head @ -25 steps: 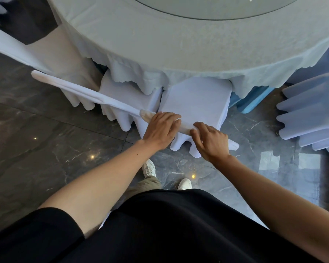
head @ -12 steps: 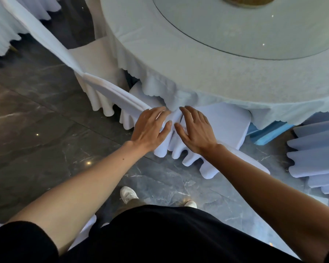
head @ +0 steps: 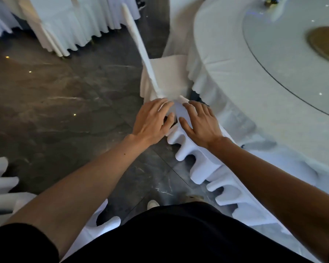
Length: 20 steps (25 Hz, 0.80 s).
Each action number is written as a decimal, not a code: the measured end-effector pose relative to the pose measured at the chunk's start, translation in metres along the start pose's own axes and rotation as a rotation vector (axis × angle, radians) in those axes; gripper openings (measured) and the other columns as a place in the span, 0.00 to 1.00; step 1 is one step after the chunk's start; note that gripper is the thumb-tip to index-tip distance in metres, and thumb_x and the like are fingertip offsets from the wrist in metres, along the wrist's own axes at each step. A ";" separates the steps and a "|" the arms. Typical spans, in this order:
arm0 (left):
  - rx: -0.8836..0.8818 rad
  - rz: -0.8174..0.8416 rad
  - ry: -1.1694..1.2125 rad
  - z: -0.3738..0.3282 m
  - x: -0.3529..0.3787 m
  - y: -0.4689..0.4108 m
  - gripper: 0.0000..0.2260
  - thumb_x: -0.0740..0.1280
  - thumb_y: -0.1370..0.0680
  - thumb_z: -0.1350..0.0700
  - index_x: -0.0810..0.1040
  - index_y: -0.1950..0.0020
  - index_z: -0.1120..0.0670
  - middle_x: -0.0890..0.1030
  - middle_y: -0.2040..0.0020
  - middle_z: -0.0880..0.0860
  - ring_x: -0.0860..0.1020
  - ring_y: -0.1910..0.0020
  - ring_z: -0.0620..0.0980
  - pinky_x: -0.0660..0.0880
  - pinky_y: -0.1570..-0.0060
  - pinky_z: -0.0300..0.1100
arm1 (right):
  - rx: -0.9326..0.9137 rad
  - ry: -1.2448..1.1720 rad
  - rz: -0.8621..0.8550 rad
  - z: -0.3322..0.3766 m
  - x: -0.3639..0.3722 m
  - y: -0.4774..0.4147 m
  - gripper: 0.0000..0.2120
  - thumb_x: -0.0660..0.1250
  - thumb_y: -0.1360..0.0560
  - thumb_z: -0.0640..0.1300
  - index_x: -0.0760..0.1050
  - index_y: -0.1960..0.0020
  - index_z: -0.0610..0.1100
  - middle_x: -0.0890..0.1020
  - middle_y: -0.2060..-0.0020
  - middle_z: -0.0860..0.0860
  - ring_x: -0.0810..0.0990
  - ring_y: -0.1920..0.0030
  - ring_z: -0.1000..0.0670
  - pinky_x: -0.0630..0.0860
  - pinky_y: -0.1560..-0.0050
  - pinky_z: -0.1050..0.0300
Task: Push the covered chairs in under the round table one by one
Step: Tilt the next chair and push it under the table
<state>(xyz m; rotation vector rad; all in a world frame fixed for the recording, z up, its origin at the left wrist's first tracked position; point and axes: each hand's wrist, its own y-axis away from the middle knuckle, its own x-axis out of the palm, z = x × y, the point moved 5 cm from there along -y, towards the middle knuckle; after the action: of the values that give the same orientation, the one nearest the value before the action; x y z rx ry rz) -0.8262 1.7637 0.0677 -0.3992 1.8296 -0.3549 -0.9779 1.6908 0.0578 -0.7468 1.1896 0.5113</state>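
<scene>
The round table (head: 245,88) under a pale cloth fills the right side, with a glass turntable (head: 285,54) on top. A white covered chair (head: 198,164) stands tight against the table's edge, its back running from the centre down to the lower right. My left hand (head: 152,120) curls over the far end of that chair's back, thumb on the near side. My right hand (head: 199,122) lies flat on the top of the back, fingers apart. Just beyond my hands a second covered chair (head: 167,78) stands with its cream seat partly out from the table.
More covered chairs and skirted furniture (head: 65,25) line the top left. Another chair cover (head: 0,186) shows at the left edge and a skirt (head: 95,226) near my legs. Dark marble floor (head: 55,101) spreads to the left. My shoe (head: 152,204) is below.
The view has swung left along the table's edge. My hands went from gripping the chair's back to resting near its far end, and the chair now sits closer under the cloth.
</scene>
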 end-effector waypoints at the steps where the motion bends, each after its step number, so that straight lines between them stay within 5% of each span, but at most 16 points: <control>1: -0.019 -0.010 -0.014 0.019 -0.007 -0.001 0.19 0.56 0.19 0.50 0.77 0.37 0.58 0.79 0.38 0.57 0.76 0.40 0.56 0.70 0.39 0.51 | -0.018 0.004 0.010 0.013 0.005 -0.019 0.27 0.51 0.19 0.58 0.70 0.32 0.41 0.75 0.36 0.42 0.74 0.38 0.40 0.68 0.36 0.45; 11: -0.126 0.000 -0.107 0.175 -0.011 -0.072 0.19 0.55 0.19 0.50 0.76 0.36 0.58 0.79 0.38 0.56 0.76 0.40 0.54 0.68 0.38 0.48 | -0.117 -0.055 0.031 0.056 0.077 -0.194 0.26 0.52 0.18 0.58 0.67 0.30 0.41 0.74 0.34 0.43 0.72 0.35 0.41 0.67 0.33 0.45; 20: -0.089 0.063 -0.097 0.305 0.012 -0.230 0.18 0.55 0.19 0.50 0.76 0.37 0.58 0.78 0.37 0.56 0.76 0.39 0.55 0.68 0.38 0.49 | 0.026 -0.132 0.041 0.028 0.114 -0.385 0.27 0.50 0.19 0.60 0.65 0.29 0.43 0.72 0.33 0.44 0.71 0.35 0.42 0.67 0.32 0.46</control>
<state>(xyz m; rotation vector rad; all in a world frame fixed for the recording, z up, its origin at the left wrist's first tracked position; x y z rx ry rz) -0.5163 1.5400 0.0710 -0.4122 1.7631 -0.2076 -0.6527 1.4538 0.0497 -0.6582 1.0885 0.5697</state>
